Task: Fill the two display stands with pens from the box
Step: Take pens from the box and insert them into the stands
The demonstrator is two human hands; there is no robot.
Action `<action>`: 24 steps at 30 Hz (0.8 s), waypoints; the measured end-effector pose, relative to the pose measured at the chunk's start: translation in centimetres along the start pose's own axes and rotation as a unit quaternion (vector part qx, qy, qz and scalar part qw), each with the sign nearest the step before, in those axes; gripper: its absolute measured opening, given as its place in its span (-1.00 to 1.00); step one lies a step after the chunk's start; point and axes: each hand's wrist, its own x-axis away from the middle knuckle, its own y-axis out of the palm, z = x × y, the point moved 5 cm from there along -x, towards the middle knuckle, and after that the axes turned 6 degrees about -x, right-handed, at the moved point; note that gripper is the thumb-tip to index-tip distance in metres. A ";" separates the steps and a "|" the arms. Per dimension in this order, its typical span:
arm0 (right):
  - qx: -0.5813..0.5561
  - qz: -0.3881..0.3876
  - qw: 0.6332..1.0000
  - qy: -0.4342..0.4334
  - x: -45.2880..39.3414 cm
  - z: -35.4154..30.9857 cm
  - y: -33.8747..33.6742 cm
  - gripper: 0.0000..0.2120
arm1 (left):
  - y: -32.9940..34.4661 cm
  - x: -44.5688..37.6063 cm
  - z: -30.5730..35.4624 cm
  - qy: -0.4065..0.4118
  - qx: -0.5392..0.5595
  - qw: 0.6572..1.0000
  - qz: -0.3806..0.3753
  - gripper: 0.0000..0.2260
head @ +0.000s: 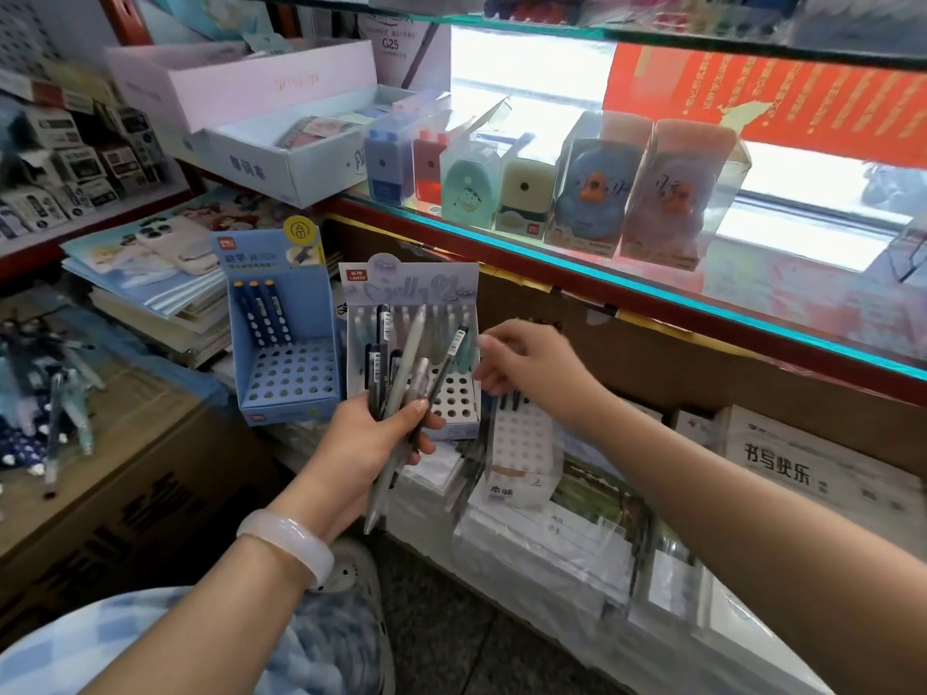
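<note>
Left hand (pixel 377 433) round pens (pixel 401 378), right hand (pixel 526 361) just beside.

Head camera looks forward and down, close above the hands (pixel 446 393).

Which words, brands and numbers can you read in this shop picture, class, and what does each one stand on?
"G25": white card at the back of the top shelf.
"deli": blue cardboard pen stand, top left corner and base.
"LANTU": grey-white cardboard pen stand, red tag.
"书写快乐": white printed box at lower right.
"单词本": pale blue open box, front.
Red banner, pen barcodes, sharpener packs: too blurred to read.
</note>
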 end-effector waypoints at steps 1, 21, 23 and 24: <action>-0.062 -0.035 0.997 0.016 0.3 -0.4 1.1 -0.76 | 0.1 0.0 0.1 0.002 0.001 1.000 0.001 -0.94; 0.094 0.201 0.972 -0.075 -0.2 1.0 -8.5 -0.82 | -2.1 -1.7 1.5 0.020 -0.048 0.996 0.070 -0.90; 0.130 0.183 0.973 -0.061 -0.2 2.3 -7.6 -0.80 | -1.8 -1.7 1.5 0.015 -0.047 0.997 0.067 -0.90; 0.158 0.172 0.971 -0.059 -0.2 2.8 -7.1 -0.81 | -1.6 -1.7 1.4 0.010 -0.045 0.997 0.063 -0.92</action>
